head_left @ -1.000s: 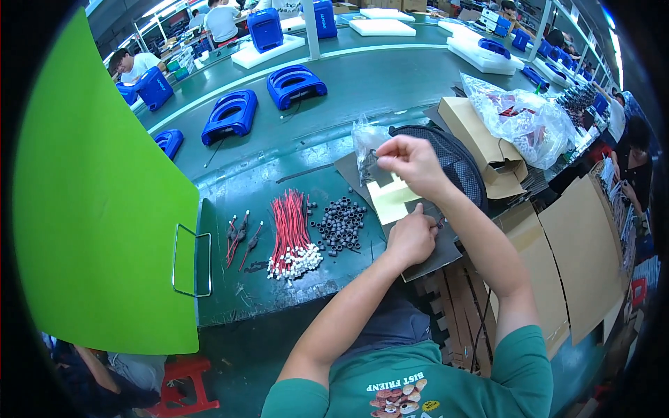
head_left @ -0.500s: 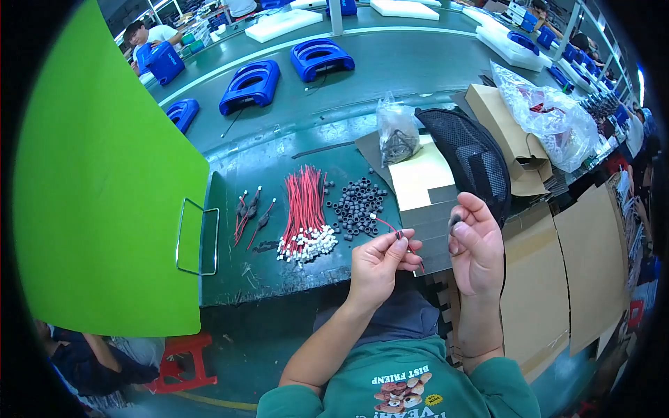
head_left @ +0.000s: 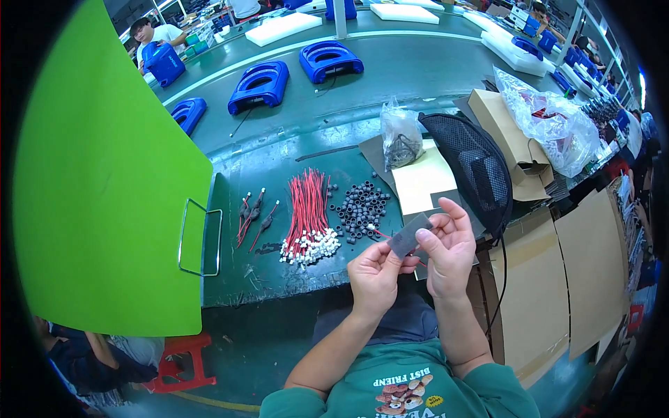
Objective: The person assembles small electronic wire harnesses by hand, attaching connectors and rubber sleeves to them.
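A small dark grey rectangular pad [head_left: 409, 236] is stretched between my hands. My left hand [head_left: 376, 279] pinches its lower left end along with a thin red wire [head_left: 378, 233], which shows behind the pad with a white connector at its tip. Thumb and fingers of my right hand [head_left: 449, 259] grip the pad's upper right edge. Left of my hands lies a heap of black ring-shaped parts [head_left: 361, 209]. Beyond it is a bundle of red wires [head_left: 309, 202] with white connectors. Farther left are several wires with dark wrapped middles [head_left: 255, 209].
A green panel [head_left: 111, 181] with a metal handle [head_left: 182, 237] borders the left side. A pale backing sheet [head_left: 418, 182], a plastic bag [head_left: 401, 136], a black mesh pouch [head_left: 474, 157] and a cardboard box [head_left: 505, 132] lie right. Blue housings [head_left: 259, 87] stand on the conveyor [head_left: 390, 63].
My right hand has moved left to meet my left hand. The grey pad now lies flat across both hands, over the wire. The blue housings have shifted slightly right in view.
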The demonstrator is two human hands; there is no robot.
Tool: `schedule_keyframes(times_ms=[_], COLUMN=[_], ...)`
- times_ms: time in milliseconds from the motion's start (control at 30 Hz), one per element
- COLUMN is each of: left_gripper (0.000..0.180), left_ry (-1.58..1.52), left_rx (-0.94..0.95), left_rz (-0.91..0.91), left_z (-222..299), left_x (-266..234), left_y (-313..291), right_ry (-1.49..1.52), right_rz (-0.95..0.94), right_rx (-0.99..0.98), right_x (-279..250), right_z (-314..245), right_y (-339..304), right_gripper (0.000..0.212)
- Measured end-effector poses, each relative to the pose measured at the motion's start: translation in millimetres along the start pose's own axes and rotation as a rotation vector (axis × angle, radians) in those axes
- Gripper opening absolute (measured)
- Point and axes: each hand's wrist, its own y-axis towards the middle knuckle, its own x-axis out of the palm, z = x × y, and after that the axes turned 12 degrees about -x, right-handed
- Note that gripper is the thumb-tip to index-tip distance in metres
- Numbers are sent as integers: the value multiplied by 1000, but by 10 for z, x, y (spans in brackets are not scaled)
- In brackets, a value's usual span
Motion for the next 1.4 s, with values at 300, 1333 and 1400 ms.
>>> schedule_keyframes(times_ms=[300, 1333, 1400], left_gripper=[22, 32, 33], left_ry=[56, -301, -328], left_rx=[-58, -325, -354], left_rz=[-62, -158, -133], left_z=[-5, 100, 114], left_x=[-9, -194, -166], left_y=[-38, -53, -49], right_ry=[-76, -127, -125], right_rz=[4, -86, -103], right_rx=[-26, -87, -98], right_x=[9, -77, -70], right_z=[21, -91, -83], right_y=[-27, -41, -47], right_gripper=[51, 35, 34])
